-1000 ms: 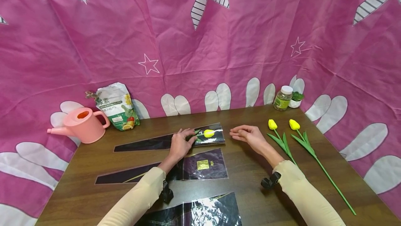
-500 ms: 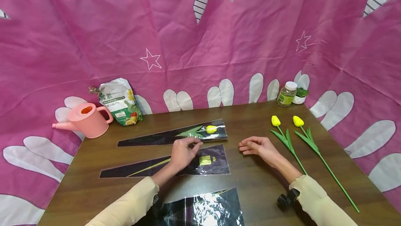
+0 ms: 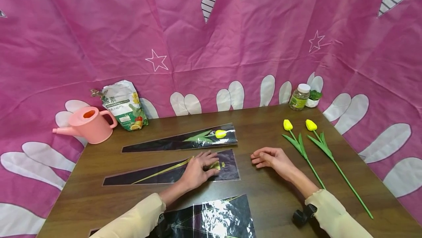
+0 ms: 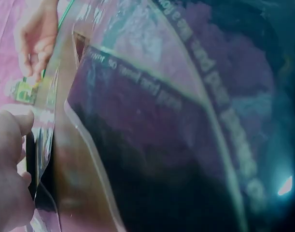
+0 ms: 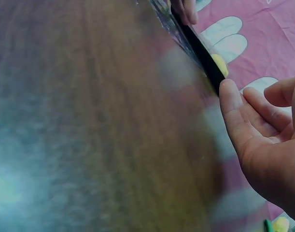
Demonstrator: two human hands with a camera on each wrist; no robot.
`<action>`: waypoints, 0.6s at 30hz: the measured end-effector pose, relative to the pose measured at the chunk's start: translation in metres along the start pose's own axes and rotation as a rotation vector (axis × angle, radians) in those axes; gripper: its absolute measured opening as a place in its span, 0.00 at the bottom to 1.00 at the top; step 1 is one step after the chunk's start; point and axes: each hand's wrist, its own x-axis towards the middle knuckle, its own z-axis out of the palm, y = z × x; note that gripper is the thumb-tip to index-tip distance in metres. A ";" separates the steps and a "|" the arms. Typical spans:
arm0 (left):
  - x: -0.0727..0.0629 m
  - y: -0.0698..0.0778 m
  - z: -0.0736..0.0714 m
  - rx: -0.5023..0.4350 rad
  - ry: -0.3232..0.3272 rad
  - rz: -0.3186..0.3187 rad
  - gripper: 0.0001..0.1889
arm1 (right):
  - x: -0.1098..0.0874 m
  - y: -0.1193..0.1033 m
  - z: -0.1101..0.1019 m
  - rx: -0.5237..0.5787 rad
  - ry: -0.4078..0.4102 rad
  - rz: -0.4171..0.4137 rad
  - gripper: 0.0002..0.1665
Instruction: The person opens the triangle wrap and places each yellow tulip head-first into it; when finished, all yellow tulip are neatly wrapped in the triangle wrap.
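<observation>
Left hand (image 3: 195,171) over a black flower sleeve (image 3: 166,175) on a wooden table (image 3: 263,128).
Its fingers are spread; the right hand (image 3: 274,161), loosely bent and free, is near the sleeve's wide end. Toward the table's far edge, a second sleeve (image 3: 173,143) contains a yellow tulip (image 3: 220,134); two loose tulips (image 3: 301,149) (image 3: 324,148) lie toward the right edge.

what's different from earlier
The left hand moved toward the person, off the black tapered plastic sleeve with a yellow tulip, over the middle, gold-printed black sleeve. The right hand came slightly nearer too. Both sleeves and two loose yellow, green-stemmed tulips stayed put.
</observation>
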 end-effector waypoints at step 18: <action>-0.010 -0.011 0.004 0.079 -0.065 -0.059 0.21 | -0.004 0.005 0.002 -0.007 0.026 0.023 0.16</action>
